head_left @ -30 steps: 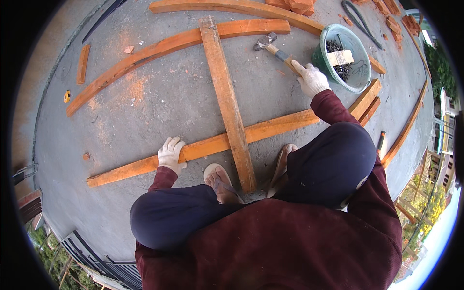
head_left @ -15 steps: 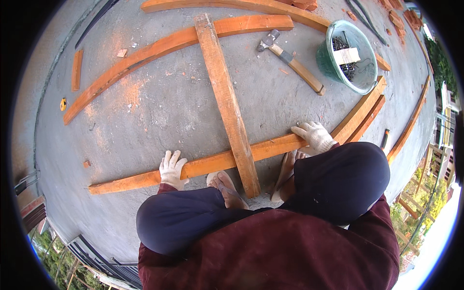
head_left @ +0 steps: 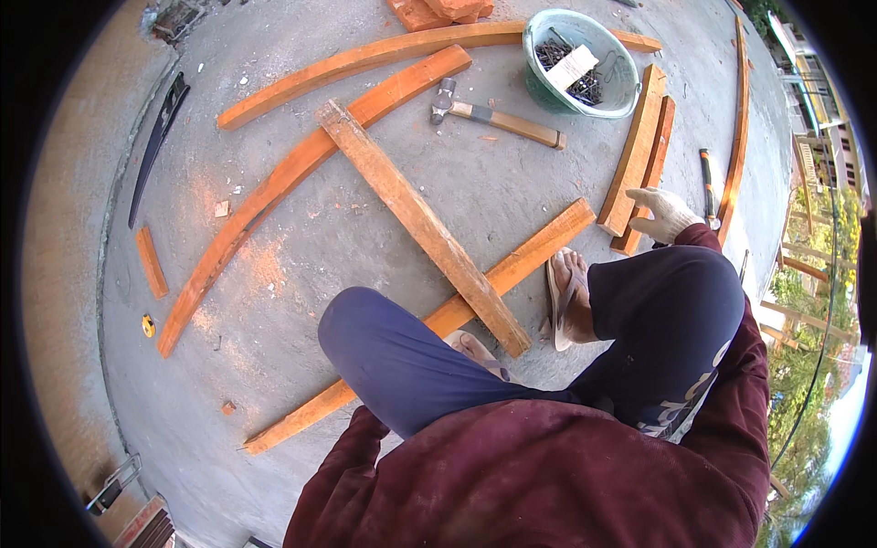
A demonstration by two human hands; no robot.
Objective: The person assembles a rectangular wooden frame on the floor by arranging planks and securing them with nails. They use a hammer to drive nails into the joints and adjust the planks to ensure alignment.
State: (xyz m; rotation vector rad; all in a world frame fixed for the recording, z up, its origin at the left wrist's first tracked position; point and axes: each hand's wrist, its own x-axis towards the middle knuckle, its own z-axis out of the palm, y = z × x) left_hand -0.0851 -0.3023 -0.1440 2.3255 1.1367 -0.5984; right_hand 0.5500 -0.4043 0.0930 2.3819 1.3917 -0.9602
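Observation:
My right hand [head_left: 664,216], in a white knit glove, reaches out with fingers extended by the near ends of two short timbers, a wider one [head_left: 634,151] and a narrower one [head_left: 654,173]. Whether it touches them I cannot tell. My left hand is hidden behind my left knee; only its maroon sleeve [head_left: 354,447] shows. A wooden beam [head_left: 539,245] runs beneath my left leg, between my sandalled feet. Across it and a farther beam [head_left: 274,194] lies a rough crosspiece [head_left: 416,219].
Beyond the crosspiece are a wood-handled hammer [head_left: 507,121] and a green bucket [head_left: 630,89] of nails. An orange-and-black-handled tool [head_left: 707,183] lies by a long timber [head_left: 735,128]. At left are a handsaw [head_left: 157,146], a wood offcut [head_left: 152,262] and a yellow tape measure [head_left: 148,325].
My right hand has left the near beam and moved right to the short timbers. My left hand has gone out of sight. My view has turned, and my left knee now covers part of the beam.

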